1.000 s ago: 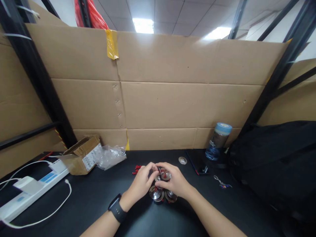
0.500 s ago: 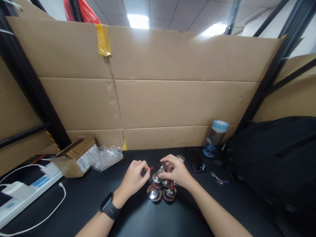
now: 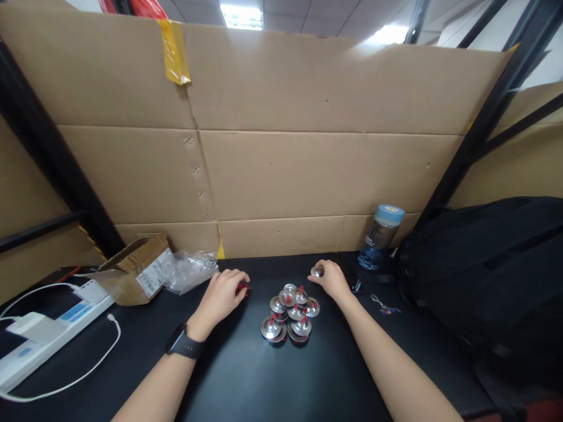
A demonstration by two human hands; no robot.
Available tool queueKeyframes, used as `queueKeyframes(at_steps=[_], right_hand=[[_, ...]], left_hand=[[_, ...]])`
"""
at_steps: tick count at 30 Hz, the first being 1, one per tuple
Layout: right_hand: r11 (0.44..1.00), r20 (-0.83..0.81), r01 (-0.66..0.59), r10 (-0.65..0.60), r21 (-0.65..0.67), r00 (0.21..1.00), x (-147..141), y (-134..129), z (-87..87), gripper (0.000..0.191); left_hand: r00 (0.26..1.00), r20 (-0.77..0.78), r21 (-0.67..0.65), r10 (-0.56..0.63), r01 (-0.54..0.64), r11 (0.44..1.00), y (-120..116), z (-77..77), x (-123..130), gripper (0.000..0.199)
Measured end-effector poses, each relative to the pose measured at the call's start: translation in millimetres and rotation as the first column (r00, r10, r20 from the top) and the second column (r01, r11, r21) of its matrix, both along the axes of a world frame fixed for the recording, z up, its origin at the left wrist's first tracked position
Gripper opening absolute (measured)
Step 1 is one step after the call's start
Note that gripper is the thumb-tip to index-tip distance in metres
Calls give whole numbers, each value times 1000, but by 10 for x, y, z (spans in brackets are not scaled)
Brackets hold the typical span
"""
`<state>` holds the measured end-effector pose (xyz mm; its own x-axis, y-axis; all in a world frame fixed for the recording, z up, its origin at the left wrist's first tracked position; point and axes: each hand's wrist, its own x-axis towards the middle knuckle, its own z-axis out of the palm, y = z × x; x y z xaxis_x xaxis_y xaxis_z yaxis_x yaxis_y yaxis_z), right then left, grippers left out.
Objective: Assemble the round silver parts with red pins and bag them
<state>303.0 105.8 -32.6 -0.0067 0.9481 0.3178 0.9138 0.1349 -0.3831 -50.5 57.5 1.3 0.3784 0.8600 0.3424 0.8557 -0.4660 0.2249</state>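
Note:
A pile of silver finger cymbals with red loops stands on the black table; several of them overlap. My right hand is behind and to the right of the pile. Its thumb and fingers close on a single finger cymbal at the table surface. Left of the pile, my left hand is curled low over the table, its fingertips around small red loops, partly hidden by the fingers. A black watch is on my left wrist.
A torn cardboard box and clear plastic wrap lie at the left, beyond a white power strip with cables. A blue-lidded bottle, a keychain and a black bag are at the right. Cardboard walls the back.
My right hand has moved from above the pile to the cymbal behind it on the right. My left hand has gone left, away from the pile. The view has tilted down slightly.

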Motion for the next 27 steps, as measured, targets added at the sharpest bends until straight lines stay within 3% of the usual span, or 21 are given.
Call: queueKeyframes(at_steps=[4,7,9,18,23,27], right_hand=[[998,73,1,4,-68,997,5,-10,37,22],[995,113,15,-5,-94,994,8,-34,54,24],[994,140,37,-23,-104,990,-2,-61,64,26],[978,120,84,-61,-193,991,-18,-133,174,34],[967,153,62,-25,-246,988,-34,-157,204,24],[967,195,90,-44,-236,980,-59,-177,212,25]], left_hand=[[970,107,0,-216,217,976,-139,-64,279,30],[924,95,-71,-371,378,923,-281,-113,489,41],[907,71,-117,-415,420,900,-340,-136,576,43],[922,-6,-79,-388,386,919,-328,-159,644,38],[940,-66,-40,-334,332,942,-332,-166,652,40],[951,-101,-16,-292,292,956,-294,-167,632,22]])
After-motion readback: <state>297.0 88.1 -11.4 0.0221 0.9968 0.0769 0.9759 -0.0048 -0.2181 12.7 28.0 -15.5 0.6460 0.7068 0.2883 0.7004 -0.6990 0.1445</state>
